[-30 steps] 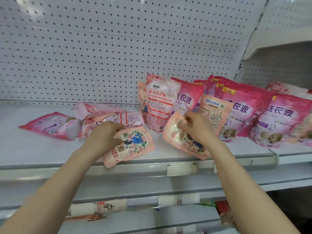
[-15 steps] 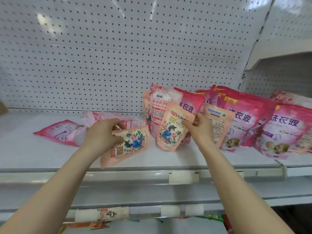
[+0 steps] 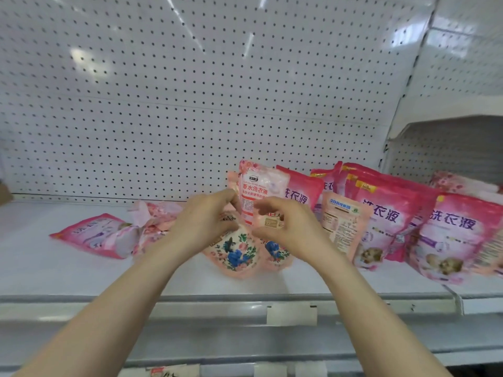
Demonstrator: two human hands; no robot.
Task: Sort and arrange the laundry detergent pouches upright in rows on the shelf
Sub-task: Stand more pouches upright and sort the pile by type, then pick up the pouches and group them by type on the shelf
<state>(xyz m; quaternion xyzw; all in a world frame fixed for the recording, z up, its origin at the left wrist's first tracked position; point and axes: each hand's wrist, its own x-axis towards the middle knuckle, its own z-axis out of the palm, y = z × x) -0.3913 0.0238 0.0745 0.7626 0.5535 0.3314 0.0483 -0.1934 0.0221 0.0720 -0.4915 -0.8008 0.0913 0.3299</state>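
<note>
Sorting part-way through. The left grip [image 3: 206,220] curled round a floral pouch [image 3: 236,254] and the right grip [image 3: 287,228] pinched its twin [image 3: 275,253] — both stood mid-shelf [image 3: 68,272]. Seemingly done: the pink pouches [image 3: 386,213] upright at right. Seemingly left — the fallen pouches [image 3: 94,236] lying flat at left.
</note>
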